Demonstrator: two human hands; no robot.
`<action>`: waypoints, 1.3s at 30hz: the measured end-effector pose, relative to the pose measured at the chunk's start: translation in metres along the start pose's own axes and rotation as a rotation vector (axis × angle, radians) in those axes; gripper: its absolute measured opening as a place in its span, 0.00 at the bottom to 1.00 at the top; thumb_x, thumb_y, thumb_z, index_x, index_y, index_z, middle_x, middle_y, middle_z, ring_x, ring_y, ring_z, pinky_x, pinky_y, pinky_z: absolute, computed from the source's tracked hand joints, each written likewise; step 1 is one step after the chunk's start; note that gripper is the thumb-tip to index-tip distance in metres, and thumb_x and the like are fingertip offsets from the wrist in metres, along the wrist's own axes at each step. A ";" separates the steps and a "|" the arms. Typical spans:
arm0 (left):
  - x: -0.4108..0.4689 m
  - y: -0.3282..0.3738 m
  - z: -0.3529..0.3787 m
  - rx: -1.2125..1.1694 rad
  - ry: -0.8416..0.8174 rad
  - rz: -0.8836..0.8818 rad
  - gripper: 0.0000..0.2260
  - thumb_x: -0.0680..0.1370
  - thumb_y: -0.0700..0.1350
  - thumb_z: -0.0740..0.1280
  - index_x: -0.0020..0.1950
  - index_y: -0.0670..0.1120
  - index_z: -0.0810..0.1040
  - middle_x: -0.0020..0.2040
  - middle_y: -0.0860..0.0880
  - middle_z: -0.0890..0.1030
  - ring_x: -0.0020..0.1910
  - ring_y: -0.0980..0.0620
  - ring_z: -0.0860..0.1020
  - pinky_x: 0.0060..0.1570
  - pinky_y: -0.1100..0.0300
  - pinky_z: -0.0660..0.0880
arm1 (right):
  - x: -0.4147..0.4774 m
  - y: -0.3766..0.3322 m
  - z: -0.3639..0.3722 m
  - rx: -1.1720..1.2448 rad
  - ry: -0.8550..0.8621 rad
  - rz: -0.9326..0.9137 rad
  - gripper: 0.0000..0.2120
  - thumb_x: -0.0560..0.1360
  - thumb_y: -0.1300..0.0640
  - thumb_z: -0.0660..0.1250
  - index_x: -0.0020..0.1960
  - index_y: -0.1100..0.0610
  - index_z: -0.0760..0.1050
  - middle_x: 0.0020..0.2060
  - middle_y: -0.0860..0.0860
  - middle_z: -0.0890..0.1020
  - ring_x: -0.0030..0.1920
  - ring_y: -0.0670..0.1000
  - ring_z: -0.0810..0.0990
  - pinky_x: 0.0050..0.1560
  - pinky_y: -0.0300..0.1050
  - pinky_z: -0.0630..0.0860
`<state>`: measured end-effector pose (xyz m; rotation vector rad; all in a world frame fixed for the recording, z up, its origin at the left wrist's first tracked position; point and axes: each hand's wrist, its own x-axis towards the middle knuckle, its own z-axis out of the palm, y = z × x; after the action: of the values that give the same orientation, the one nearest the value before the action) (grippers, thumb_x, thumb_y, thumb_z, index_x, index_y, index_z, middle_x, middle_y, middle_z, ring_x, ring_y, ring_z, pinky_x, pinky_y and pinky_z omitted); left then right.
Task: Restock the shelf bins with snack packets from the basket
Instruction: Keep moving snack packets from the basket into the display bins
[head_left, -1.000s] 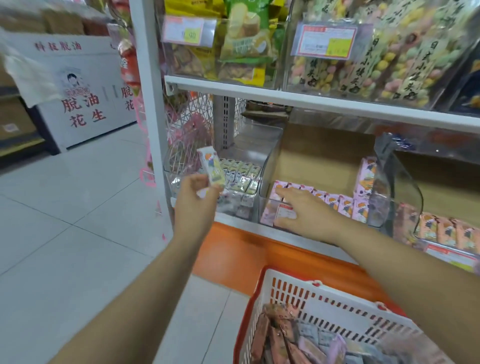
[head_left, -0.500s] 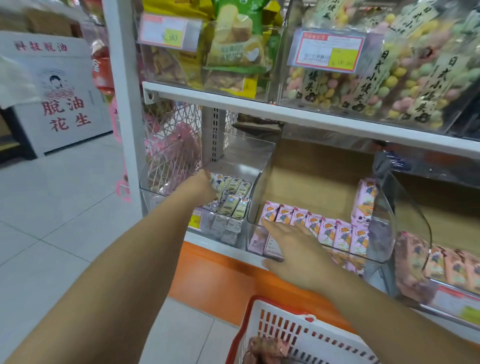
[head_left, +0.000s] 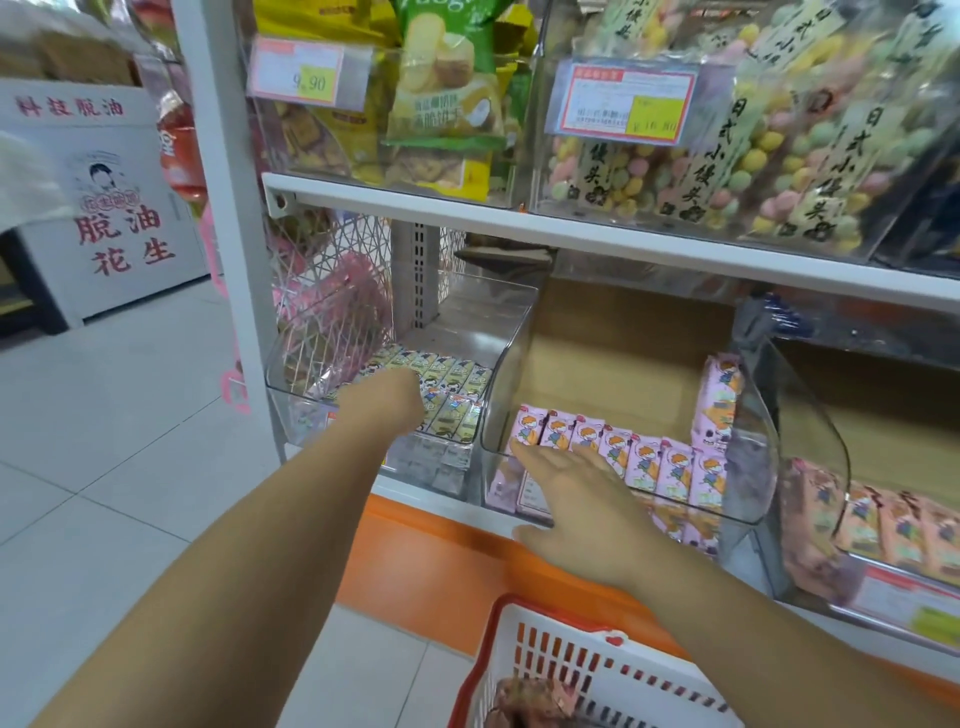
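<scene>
Your shelf (head_left: 571, 228) carries clear bins: the left bin (head_left: 506, 338) holds green-and-white snack packets (head_left: 457, 395), the middle bin (head_left: 748, 447) a row of pink snack packets (head_left: 644, 460), with peach packets (head_left: 872, 519) further right. The red-and-white basket (head_left: 587, 670) sits low before you, brown packets (head_left: 535, 701) inside. Your left hand (head_left: 389, 400) is sunk into the left bin, blocking the packets beneath; its fingers are hidden, so you cannot tell their grip. Your right hand (head_left: 576, 493) lies spread open, fingers on the middle bin's front lip, holding nothing. A second ago your left hand held a packet up before the bin; that packet is now out of sight.
</scene>
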<state>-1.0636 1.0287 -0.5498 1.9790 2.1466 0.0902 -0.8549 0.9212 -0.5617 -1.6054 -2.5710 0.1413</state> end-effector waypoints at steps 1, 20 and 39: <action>-0.010 0.002 0.003 -0.064 0.160 0.017 0.15 0.78 0.36 0.58 0.59 0.51 0.74 0.55 0.45 0.77 0.51 0.44 0.77 0.60 0.48 0.69 | -0.002 0.000 -0.001 0.025 0.018 -0.014 0.38 0.75 0.45 0.64 0.78 0.49 0.48 0.76 0.45 0.56 0.75 0.48 0.54 0.75 0.44 0.41; -0.180 0.019 0.259 -0.367 0.186 0.291 0.16 0.68 0.39 0.64 0.54 0.48 0.81 0.56 0.49 0.78 0.52 0.45 0.79 0.47 0.50 0.76 | -0.162 0.093 0.156 0.521 -0.188 0.516 0.10 0.78 0.60 0.64 0.58 0.55 0.78 0.52 0.50 0.82 0.53 0.48 0.80 0.55 0.38 0.73; -0.176 0.021 0.272 -0.401 0.125 0.216 0.14 0.73 0.37 0.66 0.57 0.47 0.79 0.63 0.50 0.72 0.64 0.48 0.65 0.51 0.51 0.75 | -0.200 0.142 0.263 0.257 -0.770 0.842 0.14 0.78 0.54 0.64 0.62 0.58 0.70 0.53 0.57 0.78 0.47 0.54 0.76 0.43 0.43 0.71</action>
<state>-0.9762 0.8278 -0.7894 1.9908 1.7933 0.6410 -0.6783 0.7975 -0.8491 -2.7622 -1.8681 1.3011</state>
